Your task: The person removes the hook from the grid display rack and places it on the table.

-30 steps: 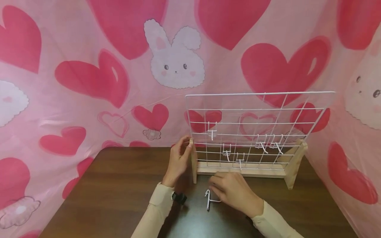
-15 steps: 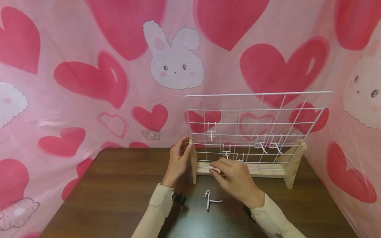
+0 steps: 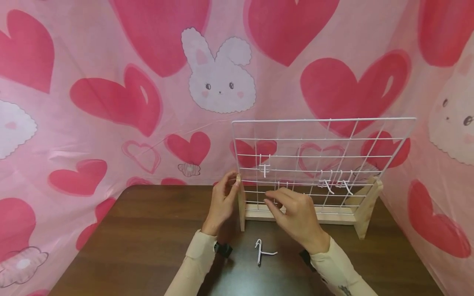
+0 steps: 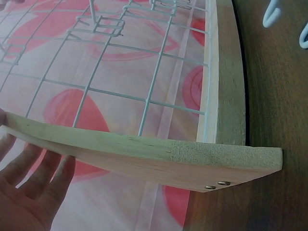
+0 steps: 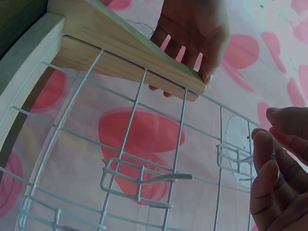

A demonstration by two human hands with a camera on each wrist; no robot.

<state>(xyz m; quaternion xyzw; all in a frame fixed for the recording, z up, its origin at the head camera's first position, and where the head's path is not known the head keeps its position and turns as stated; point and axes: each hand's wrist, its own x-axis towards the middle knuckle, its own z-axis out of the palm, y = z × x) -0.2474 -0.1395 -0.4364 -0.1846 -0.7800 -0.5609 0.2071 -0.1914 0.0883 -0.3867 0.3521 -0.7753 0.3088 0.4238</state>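
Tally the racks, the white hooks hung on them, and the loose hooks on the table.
Rack: 1
Hung hooks: 5 (two mostly hidden by the right hand in the head view)
Loose hook: 1
Total: 7

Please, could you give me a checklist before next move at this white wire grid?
1. Pale wooden side panel held: ok; bare left hand grips it.
2. Free space: ok; white wire grid has a bare top row.
3. Loose white wire hook hung: not ok; lies on dark brown wooden table.
4. Bare right hand empty: cannot tell; palm side partly hidden.
5. Two lowest white hooks in head view: not ok; mostly hidden.
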